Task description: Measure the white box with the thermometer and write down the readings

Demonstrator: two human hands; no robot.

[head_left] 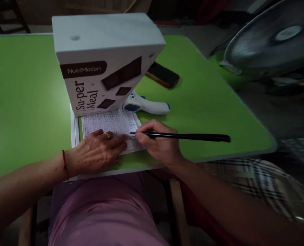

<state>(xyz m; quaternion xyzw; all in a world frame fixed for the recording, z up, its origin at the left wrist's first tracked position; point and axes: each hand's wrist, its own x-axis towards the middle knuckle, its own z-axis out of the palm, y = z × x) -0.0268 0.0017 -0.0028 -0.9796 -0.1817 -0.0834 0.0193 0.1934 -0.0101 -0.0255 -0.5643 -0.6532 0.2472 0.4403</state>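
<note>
My right hand [159,141] grips a long black pen [200,137], its tip down on a sheet of paper [108,123] covered in dense rows of handwriting. The pen's long end sticks out to the right past the hand. Flat on the lower part of the sheet rests my left hand [99,150], fingers stretched toward the pen tip, with a ring and a red bracelet. Just beyond the paper stands a tall white box [110,68] marked NutriMotion Su-per Meal, covering the sheet's far side.
A white and blue infrared thermometer [152,106] lies right of the box. Behind it is a dark phone [164,75], partly hidden by the box. The green table [213,112] has its right edge near a large round metal object [275,41]. Checked fabric [259,184] sits lower right.
</note>
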